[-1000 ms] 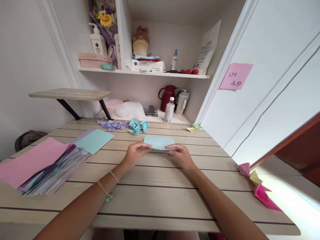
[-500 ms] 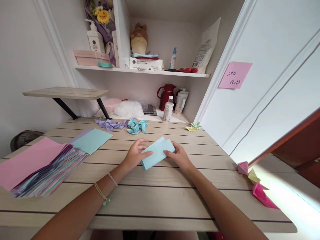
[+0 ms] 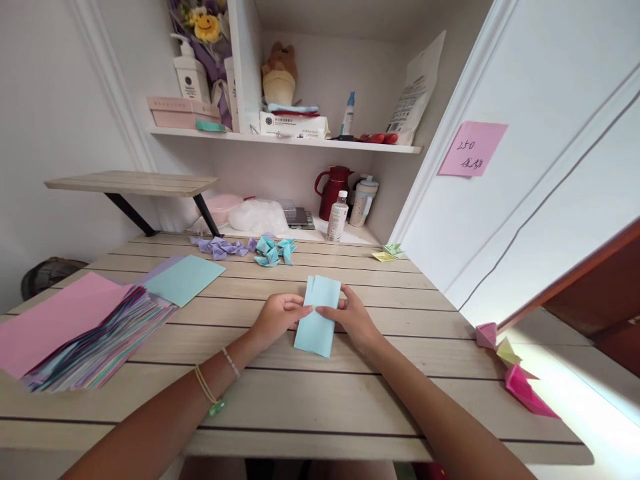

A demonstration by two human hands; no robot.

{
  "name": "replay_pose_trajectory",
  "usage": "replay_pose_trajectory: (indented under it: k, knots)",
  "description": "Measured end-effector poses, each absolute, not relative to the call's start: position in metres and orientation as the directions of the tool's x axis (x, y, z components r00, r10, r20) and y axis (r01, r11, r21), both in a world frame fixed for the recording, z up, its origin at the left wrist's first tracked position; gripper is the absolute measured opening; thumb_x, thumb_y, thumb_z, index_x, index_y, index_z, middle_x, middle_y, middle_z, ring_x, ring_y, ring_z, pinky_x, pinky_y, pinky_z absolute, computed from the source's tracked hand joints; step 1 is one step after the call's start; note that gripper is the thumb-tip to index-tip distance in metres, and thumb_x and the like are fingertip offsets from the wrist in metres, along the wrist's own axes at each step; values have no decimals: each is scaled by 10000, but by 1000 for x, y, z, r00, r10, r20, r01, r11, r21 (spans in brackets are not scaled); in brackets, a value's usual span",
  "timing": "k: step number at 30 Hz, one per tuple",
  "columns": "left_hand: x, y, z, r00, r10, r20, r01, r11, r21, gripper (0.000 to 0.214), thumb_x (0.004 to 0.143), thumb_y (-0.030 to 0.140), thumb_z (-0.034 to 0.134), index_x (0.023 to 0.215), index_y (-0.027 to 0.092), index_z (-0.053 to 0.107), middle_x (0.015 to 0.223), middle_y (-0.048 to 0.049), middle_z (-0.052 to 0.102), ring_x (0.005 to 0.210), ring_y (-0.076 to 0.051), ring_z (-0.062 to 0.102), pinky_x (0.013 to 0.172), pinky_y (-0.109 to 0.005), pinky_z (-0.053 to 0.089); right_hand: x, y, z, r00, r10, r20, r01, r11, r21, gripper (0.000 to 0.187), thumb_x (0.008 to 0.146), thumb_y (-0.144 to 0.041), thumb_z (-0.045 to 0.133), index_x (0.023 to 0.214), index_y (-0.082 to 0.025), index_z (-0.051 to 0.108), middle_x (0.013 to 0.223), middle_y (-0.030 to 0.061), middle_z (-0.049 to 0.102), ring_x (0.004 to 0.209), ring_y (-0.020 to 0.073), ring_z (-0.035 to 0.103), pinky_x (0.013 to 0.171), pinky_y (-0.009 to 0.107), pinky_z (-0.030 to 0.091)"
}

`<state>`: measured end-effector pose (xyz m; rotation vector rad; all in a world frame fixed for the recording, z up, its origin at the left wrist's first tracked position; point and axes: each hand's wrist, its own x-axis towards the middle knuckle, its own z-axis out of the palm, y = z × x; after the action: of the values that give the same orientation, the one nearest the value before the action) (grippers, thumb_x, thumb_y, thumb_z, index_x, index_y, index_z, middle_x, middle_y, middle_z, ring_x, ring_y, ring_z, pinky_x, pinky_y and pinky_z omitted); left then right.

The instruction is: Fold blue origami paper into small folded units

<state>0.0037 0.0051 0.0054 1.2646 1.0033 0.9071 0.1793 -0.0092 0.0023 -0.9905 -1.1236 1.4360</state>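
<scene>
A light blue sheet of folded paper (image 3: pixel 320 330) is held between both hands above the middle of the wooden table, its long side running away from me. My left hand (image 3: pixel 281 315) grips its left edge, thumb on top and fingers partly behind. On the opposite edge my right hand (image 3: pixel 354 316) pinches it, thumb pressed on the face close to the left thumb. Two layers show slightly offset at the paper's far end. Beyond the hands lie folded teal paper pieces (image 3: pixel 275 251) and purple ones (image 3: pixel 223 249).
A thick stack of coloured paper (image 3: pixel 110 340) lies at the left, a teal sheet (image 3: pixel 187 280) beside it. Pink and yellow folded pieces (image 3: pixel 525 390) line the right edge. A plastic bottle (image 3: pixel 337 217) and red jug (image 3: pixel 333 191) stand at the back.
The light blue paper has turned from a slant to nearly upright in view. My left hand has shifted slightly lower, and the two thumbs have come closer together.
</scene>
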Motion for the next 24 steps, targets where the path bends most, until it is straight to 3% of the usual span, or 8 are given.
replay_pose_trajectory:
  k: [6,11,17,24]
  knots:
    - [4,6,6,319,940,-119,23,117,993,301,579,344,755,728,112,635,696,-74,690,620,-166,642,577,-265,521,179,-10,2,-106,994,-21,-185,-40,-982,694,520,-299,793,1116,-209,448,815,42,697,754,242,657,700,381,512]
    - [5,5,5,354,927,-126,-8,137,991,299,574,323,763,748,113,640,729,-77,694,663,-171,649,612,-269,530,178,-10,4,-38,998,-40,-258,-49,-965,644,576,-357,754,1134,-209,469,888,60,691,762,226,650,680,360,513]
    - [7,3,1,389,909,-150,-6,165,986,322,581,333,760,787,112,647,810,-98,697,709,-189,655,637,-299,538,177,-11,4,9,1000,-10,-254,-7,-967,693,526,-345,779,1136,-205,481,812,45,692,670,214,644,608,351,517]
    - [9,2,2,386,910,-151,20,155,988,303,614,376,729,749,115,654,750,-87,696,682,-179,647,634,-294,532,175,-10,4,25,1000,-20,-221,-14,-975,690,524,-352,780,1129,-197,489,776,43,691,648,219,641,572,342,510]
